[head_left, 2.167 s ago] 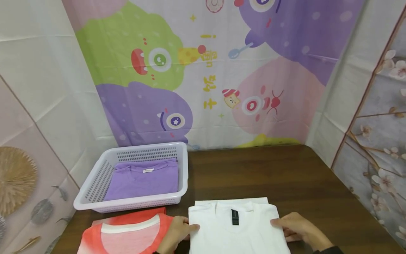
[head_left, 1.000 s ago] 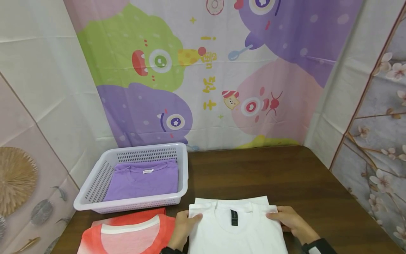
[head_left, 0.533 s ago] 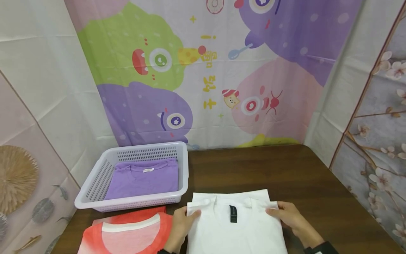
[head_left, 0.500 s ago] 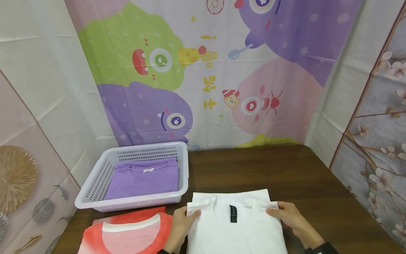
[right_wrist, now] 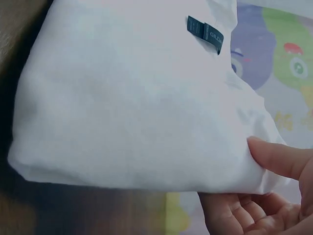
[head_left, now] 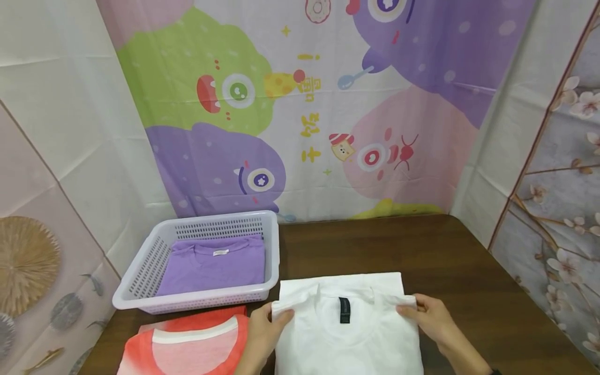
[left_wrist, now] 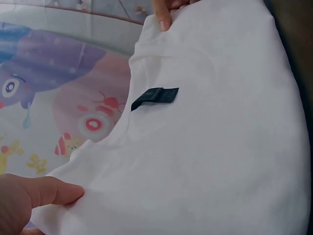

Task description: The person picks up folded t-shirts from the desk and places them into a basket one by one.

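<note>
A folded white T-shirt (head_left: pixel 347 349) is at the near middle of the table, its collar facing away from me. Inside the neck a black label (head_left: pixel 345 310) shows. My left hand (head_left: pixel 262 333) pinches the left shoulder corner, thumb on top. At the other shoulder, my right hand (head_left: pixel 438 324) grips the cloth; the right wrist view shows the thumb above and the curled fingers (right_wrist: pixel 234 213) beneath. A flat white layer sticks out behind the collar. The shirt's near end runs out of the head view.
Left of the white shirt lies a folded red and pink T-shirt (head_left: pixel 197 354), partly behind my left hand. Beyond it stands a pale perforated plastic basket (head_left: pixel 197 298) holding a folded purple T-shirt (head_left: pixel 215 268). The brown wooden table (head_left: pixel 370 245) ends at a cartoon-print curtain (head_left: pixel 309 192).
Both hands have shifted up onto the shoulder corners. The white shirt has moved slightly away from me, and more of its rear layer shows behind the collar. Basket and red shirt stay put.
</note>
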### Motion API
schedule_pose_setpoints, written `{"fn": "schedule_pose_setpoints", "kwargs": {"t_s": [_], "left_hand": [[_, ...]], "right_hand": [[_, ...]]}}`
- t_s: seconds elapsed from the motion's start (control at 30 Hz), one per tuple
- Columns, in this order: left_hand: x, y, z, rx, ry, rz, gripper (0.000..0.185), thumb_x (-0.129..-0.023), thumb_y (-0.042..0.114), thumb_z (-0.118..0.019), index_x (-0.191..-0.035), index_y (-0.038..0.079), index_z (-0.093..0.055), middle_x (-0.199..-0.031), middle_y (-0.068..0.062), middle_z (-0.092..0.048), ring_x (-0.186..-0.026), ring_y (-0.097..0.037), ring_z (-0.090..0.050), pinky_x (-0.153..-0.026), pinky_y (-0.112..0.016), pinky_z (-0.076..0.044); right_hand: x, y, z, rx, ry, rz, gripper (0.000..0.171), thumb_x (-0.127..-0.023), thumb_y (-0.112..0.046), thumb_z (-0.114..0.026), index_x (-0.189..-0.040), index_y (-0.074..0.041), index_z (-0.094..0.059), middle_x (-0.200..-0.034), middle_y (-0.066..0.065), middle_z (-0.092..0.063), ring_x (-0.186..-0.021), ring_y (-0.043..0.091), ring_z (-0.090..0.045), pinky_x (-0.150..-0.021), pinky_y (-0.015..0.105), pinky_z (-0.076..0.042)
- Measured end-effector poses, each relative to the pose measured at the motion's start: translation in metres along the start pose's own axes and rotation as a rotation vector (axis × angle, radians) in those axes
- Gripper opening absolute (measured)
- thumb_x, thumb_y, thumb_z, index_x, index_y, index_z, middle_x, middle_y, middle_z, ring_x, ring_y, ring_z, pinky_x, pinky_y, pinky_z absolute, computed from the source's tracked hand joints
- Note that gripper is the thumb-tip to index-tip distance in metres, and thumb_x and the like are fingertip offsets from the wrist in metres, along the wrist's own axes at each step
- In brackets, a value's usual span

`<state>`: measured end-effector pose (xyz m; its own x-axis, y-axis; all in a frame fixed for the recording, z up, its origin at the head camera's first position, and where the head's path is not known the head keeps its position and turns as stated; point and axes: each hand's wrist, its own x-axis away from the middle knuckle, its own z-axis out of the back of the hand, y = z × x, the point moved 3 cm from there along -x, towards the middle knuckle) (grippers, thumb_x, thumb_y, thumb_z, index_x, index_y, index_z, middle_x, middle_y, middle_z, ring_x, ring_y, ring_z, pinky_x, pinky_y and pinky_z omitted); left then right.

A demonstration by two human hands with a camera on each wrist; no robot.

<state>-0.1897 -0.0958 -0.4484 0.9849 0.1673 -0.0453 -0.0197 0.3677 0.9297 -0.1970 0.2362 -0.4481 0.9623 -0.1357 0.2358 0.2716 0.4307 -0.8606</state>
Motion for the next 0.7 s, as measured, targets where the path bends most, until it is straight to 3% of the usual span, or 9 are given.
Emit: {"fn": "schedule_pose_setpoints", "kwargs": {"t_s": [0.17,0.43,0.7], "left_hand": [[0.003,0.006,0.006,-0.004,0.021,-0.008,0.029,-0.078,0.011,-0.075,-0.099,-0.008,-0.069,-0.087,-0.018,-0.073,-0.069,-0.010,-0.056,-0.058,-0.021,-0.045],[0.006,0.015,0.017,0.023,0.100,-0.098,0.022,-0.075,0.007,-0.077,-0.091,-0.007,-0.070,-0.077,-0.017,-0.072,-0.060,0.003,-0.048,-0.057,-0.018,-0.044],[0.008,0.025,0.027,-0.018,0.109,-0.095,0.022,-0.077,0.012,-0.077,-0.091,-0.003,-0.072,-0.076,-0.013,-0.071,-0.059,0.002,-0.046,-0.056,-0.019,-0.043]], "right_hand": [[0.006,-0.009,0.002,0.007,0.012,0.028,0.034,-0.085,-0.018,-0.072,-0.106,0.006,-0.063,-0.080,-0.001,-0.070,-0.070,0.009,-0.054,-0.060,0.026,-0.046],[0.015,-0.022,0.001,-0.020,0.003,0.089,0.031,-0.086,-0.016,-0.070,-0.108,0.005,-0.063,-0.080,-0.004,-0.070,-0.068,0.005,-0.053,-0.060,0.024,-0.045],[0.018,-0.034,0.003,-0.028,0.026,0.111,0.032,-0.086,-0.013,-0.070,-0.111,0.005,-0.063,-0.090,0.002,-0.073,-0.072,0.005,-0.057,-0.064,0.024,-0.048]]}}
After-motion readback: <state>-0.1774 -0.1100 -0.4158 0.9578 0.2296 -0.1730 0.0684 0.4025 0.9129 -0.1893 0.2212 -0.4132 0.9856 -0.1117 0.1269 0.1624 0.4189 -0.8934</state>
